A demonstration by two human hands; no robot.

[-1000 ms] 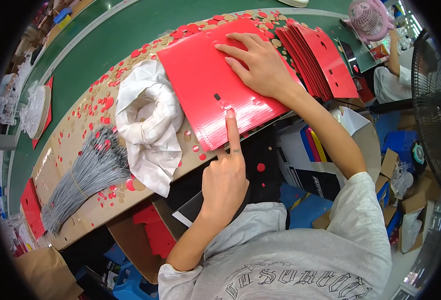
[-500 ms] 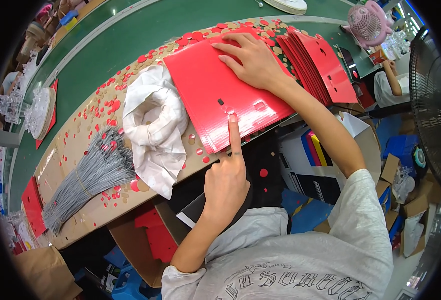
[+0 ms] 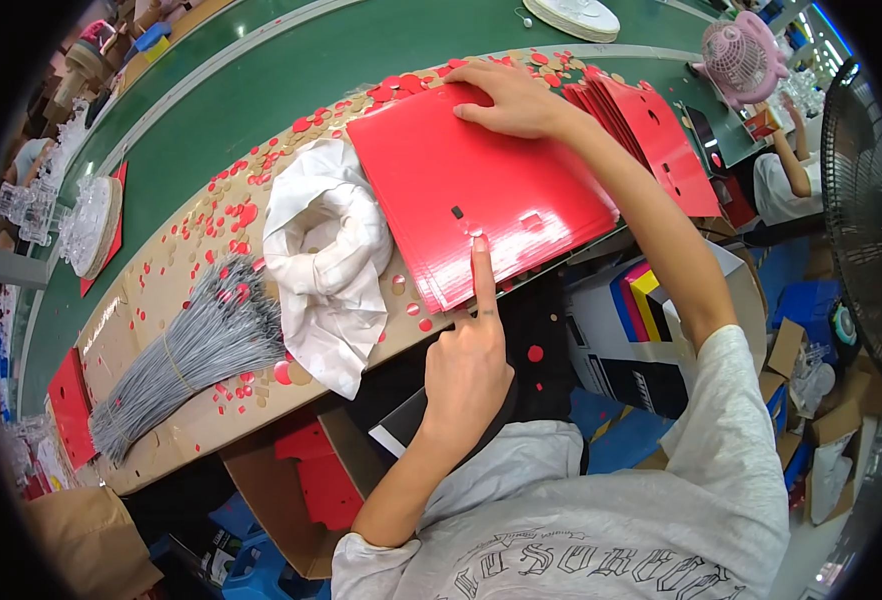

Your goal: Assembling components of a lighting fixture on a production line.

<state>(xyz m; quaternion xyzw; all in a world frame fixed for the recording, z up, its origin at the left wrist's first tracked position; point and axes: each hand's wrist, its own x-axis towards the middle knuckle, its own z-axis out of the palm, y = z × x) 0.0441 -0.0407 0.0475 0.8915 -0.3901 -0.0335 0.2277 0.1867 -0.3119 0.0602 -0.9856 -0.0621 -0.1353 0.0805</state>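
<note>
A stack of glossy red card sheets [image 3: 441,180] lies on the table in front of me, with small punched shapes near its near edge. My left hand [image 3: 469,365] touches the stack with a stretched index finger, its tip on a small round cut mark; the other fingers are curled, holding nothing visible. Across the stack's far edge rests my right hand [image 3: 516,100], fingers apart and some tips reaching over the edge. Beside the stack on the left sits a crumpled white cloth or paper [image 3: 326,260] shaped into a ring.
Grey wire ties [image 3: 186,350] lie bundled at left. Red and tan discs [image 3: 241,215] litter the cardboard-covered table. More red cards [image 3: 656,140] stand at right, near a pink fan [image 3: 741,60] and a black fan [image 3: 866,230]. Below is an open carton [image 3: 281,500]. A person works at far right.
The view has shifted slightly. My right hand has slid toward the stack's far edge, its fingers bending more. My left fingertip stays at the round mark.
</note>
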